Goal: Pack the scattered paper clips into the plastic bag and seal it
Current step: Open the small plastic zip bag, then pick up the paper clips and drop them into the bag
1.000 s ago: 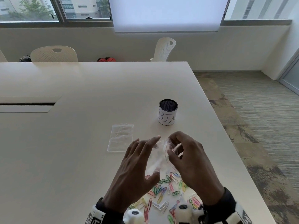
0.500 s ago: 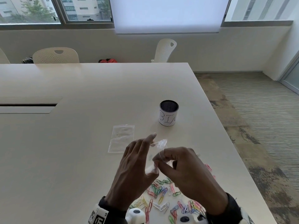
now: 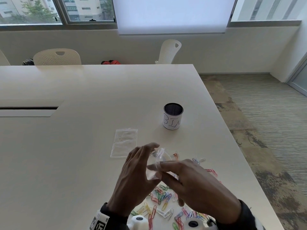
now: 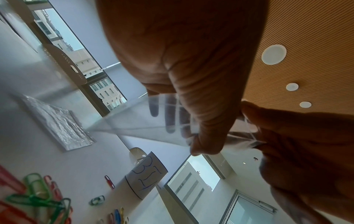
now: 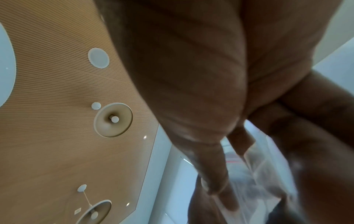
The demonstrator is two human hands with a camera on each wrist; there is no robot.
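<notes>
**Bag held open between my two hands, clips still on the surface**

The plastic bag I am working on is small, clear and crinkled, with a zip strip along its mouth; it is lifted off the surface, low in the middle of the frame. To its left, my left hand pinches one edge between thumb and fingers; the left wrist view shows my fingers through the film. To its right, my right hand grips the other side, with the index finger lying across the mouth. The bag sits directly between the two hands, touching both.

Below the hands, at the bottom centre, the coloured paper clips lie scattered, with a few more off to the right. A second clear bag lies flat at centre left, and a mesh cup stands above and to the right.

Compared with half a second ago, my right hand has spread flatter and shifted right, uncovering more clips, and the bag's mouth has been pulled wider.
</notes>
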